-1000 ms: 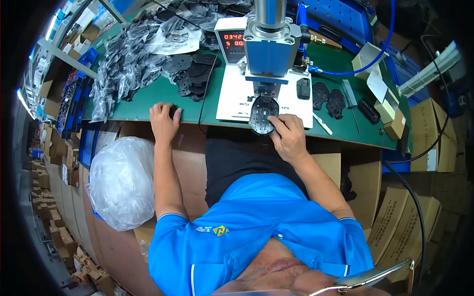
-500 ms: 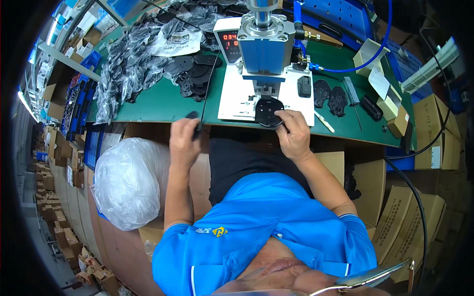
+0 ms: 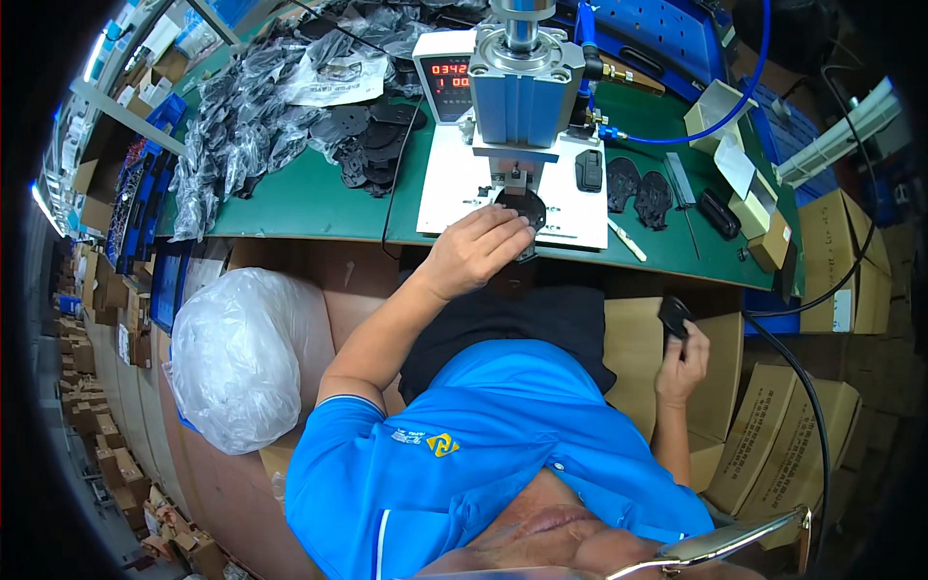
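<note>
My left hand [image 3: 476,253] reaches across to the bench press [image 3: 527,101], its fingers closed on a flat black rounded plate [image 3: 526,208] under the press head. The plate lies at the front of the white press base [image 3: 447,198], partly covered by the fingers. Off to the right, below the bench edge, my right hand [image 3: 682,362] grips a second flat black plate [image 3: 674,315] between thumb and fingers. That plate is held up over an open cardboard box [image 3: 633,362].
Bagged black parts [image 3: 232,135] and loose black plates [image 3: 372,145] cover the left of the green bench [image 3: 290,198]. Two black pieces [image 3: 638,191], a white-handled tool [image 3: 626,240] and a small carton [image 3: 770,242] lie right of the press. A stuffed plastic bag [image 3: 237,358] stands at lower left.
My right hand has left the press with a black plate and moved right and down to the box. My left hand has brought another plate from the left to under the press head.
</note>
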Tool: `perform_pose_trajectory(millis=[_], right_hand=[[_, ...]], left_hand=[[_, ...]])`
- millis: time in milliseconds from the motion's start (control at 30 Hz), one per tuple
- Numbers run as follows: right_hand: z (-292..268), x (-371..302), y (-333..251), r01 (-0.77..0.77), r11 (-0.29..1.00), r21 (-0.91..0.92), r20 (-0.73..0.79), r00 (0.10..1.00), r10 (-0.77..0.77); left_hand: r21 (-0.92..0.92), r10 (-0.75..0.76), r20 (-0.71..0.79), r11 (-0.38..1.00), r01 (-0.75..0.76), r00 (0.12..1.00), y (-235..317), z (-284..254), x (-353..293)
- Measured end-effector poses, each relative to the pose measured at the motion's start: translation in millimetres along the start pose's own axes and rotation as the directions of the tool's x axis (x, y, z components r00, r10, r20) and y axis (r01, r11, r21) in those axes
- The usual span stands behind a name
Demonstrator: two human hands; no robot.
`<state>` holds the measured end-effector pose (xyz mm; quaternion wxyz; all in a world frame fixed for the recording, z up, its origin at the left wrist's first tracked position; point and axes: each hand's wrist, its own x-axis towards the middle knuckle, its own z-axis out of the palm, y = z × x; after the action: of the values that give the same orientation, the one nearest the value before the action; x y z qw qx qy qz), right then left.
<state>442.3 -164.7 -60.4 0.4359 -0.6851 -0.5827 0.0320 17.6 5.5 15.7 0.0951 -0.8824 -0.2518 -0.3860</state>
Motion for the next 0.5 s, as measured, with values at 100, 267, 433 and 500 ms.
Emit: perform_pose_trajectory(millis=[100,267,433,500], right_hand=[[-29.8,-38.1,74.9,-0.245,0.946,-0.214,-0.036,0.969,0.243],[-49.4,-101.9,161.2,-0.555,0.695,-0.457,-0.085,0.805,0.587],[-50.3,-165.4,246.5,-0.662,0.475,-0.58,-0.039,0.605,0.795],[-68.0,-195.5,300.1,-0.557,0.482,-0.676,-0.074,0.703,0.708]], left_hand=[[0.043,-0.05,0.063,0.998,0.047,0.997,3.3,5.0,-1.6],[0.128,-0.122,0.073,0.985,0.112,0.99,11.5,-2.0,-5.3],[0.055,-0.181,0.103,0.983,0.176,0.978,7.6,-3.0,0.4],[-0.021,-0.229,0.079,0.973,0.232,0.97,-0.5,6.2,-11.4]])
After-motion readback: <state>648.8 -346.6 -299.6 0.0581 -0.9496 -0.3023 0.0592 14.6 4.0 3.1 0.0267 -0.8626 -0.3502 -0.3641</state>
